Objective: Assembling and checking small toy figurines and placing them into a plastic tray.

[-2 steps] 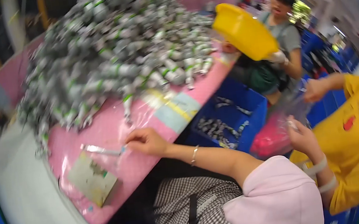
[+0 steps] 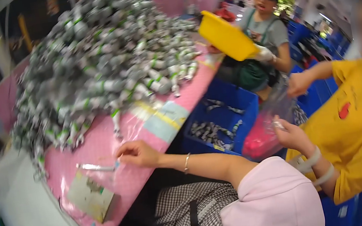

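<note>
My right hand [image 2: 138,155] comes in from the right, over a pink covered table [image 2: 128,181]. Its fingers are curled with the tips pinched together; what they hold, if anything, is too small to make out. Beside the fingertips lies a slim white stick-like piece [image 2: 96,167], and whether they touch it I cannot tell. Nearer on the table sits a flat whitish block [image 2: 89,196] with dark and green marks. Beyond my hand rises a big heap of small stuffed-looking grey-and-white pieces [image 2: 103,63] with green bands. My left hand is out of sight.
At the right, a person in yellow holds a clear bag [image 2: 265,130] with pink contents. Farther back, another person tilts a yellow basin [image 2: 227,36]. A blue crate [image 2: 246,98] with patterned pieces stands beside the table. A pale padded edge [image 2: 34,209] runs along the left.
The whole view has shifted a little, so the table things sit lower and farther left. My right hand keeps its pinched shape beside the white piece.
</note>
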Available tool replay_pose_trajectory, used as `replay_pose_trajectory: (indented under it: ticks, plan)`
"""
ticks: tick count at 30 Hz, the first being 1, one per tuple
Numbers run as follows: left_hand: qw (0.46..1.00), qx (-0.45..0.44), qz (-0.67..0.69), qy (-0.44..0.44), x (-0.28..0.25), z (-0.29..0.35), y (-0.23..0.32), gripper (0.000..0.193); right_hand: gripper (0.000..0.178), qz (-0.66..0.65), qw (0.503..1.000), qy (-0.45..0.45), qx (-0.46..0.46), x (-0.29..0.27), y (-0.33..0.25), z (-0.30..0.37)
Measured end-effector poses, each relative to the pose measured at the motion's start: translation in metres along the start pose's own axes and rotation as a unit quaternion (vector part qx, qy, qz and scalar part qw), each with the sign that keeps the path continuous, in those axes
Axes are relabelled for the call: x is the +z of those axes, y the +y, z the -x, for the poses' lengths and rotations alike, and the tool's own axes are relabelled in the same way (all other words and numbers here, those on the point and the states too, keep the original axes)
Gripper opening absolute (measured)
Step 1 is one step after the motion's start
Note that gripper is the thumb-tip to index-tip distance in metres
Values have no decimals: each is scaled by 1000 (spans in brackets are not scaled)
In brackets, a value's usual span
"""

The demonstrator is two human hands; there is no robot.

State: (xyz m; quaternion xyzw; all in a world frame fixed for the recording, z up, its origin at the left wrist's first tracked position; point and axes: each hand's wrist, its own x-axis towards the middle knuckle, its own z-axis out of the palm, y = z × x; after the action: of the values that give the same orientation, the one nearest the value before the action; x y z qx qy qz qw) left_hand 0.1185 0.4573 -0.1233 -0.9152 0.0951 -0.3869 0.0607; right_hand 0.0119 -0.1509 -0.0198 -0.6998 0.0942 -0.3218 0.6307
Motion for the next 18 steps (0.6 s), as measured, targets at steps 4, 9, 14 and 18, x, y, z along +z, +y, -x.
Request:
replay_pose_trajectory:
  ticks: [4,9,14,18]
  plan:
    - [988,-9,-90,-127,40,40,-31,27,13,39,999,-21,23,2,-21,2]
    - [979,81,172,68,66,1,-32,31,13,106,994,-17,-9,-3,-30,-2]
    - [988,109,107,-3,69,3,-35,38,14,38,999,25,7,3,-25,-5]
    - [955,57,-149,-252,56,16,-39,39,18,92,994,62,-19,7,-29,-7]
